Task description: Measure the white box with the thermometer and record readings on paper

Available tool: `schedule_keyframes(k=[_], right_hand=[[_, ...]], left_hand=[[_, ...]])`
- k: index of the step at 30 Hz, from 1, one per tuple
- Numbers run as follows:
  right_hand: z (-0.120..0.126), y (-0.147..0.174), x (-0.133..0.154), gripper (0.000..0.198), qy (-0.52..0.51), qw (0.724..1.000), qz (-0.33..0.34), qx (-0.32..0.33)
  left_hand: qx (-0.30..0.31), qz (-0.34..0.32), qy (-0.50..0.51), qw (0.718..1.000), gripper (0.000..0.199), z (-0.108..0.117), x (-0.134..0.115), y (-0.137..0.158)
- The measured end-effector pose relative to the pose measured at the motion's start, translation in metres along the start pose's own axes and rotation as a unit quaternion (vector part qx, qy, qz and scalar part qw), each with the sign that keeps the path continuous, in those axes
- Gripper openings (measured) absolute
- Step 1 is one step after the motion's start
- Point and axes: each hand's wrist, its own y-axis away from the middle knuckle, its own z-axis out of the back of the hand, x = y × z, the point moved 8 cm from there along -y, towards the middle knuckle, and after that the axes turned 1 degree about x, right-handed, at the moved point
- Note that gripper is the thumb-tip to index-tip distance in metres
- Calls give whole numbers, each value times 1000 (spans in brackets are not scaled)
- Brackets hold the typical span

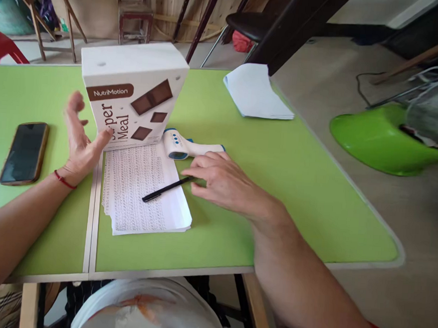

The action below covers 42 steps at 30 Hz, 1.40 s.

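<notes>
My left hand [81,142] is open, fingers spread and slightly blurred, beside the left edge of a white NutriMotion box [120,97]. Its thumb overlaps the box's front face; whether it presses there I cannot tell. The box stands upright at the far end of a stack of handwritten sheets [138,188]. Over these sheets a black pen [166,189] lies slantwise, its right end between the index finger and thumb of my right hand [221,181]. Just beyond that hand is a white and blue infrared thermometer [184,146], its handle partly behind my fingers.
A smartphone [23,153] lies on the left part of the green table [295,199]. Folded white papers [257,92] rest near the far right edge. A bright green chair [386,138] stands to the right, and a dark stool [247,26] stands behind the table.
</notes>
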Motion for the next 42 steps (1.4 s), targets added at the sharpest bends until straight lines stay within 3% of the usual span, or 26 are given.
schedule_keyframes(k=[2,4,5,6,8,10,12,13,15,17,19,22,30,36,42], right_hand=[[-1,2,-1,19,14,1000,-2,13],[2,3,-5,15,16,1000,-6,2],[5,3,-8,14,17,1000,-11,-9],[11,3,-10,15,20,999,-20,-29],[28,5,-13,13,6,993,-55,-102],[47,9,-14,11,-74,970,-109,-203],[53,14,-13,9,-234,918,-149,-284],[48,15,-10,8,-323,885,-162,-294],[28,11,0,6,-460,830,-181,-256],[5,10,9,6,-513,809,-212,-192],[-13,14,13,3,-503,816,-239,-157],[-24,21,13,6,-465,837,-235,-169],[-16,20,19,4,-337,893,-204,-215],[-14,21,21,9,-292,913,-183,-218],[-14,20,24,11,-297,917,-149,-223]], left_hand=[[-86,-99,-88,987,67,11,-30,8],[-87,-221,-117,964,47,5,-70,23],[-43,-274,-108,955,34,-6,-88,33],[83,-322,-99,938,21,-29,-103,47],[280,-395,-144,863,11,-67,-123,84],[352,-379,-253,818,16,-88,-120,105],[391,-358,-284,799,26,-97,-116,117],[408,-352,-286,793,30,-100,-113,121],[435,-351,-287,778,34,-104,-109,125],[445,-353,-301,766,34,-105,-106,126],[449,-355,-320,755,32,-105,-105,126],[455,-354,-326,749,29,-107,-107,128],[449,-339,-304,769,25,-108,-110,129],[449,-319,-267,791,21,-107,-112,126],[470,-325,-299,764,20,-110,-109,128]])
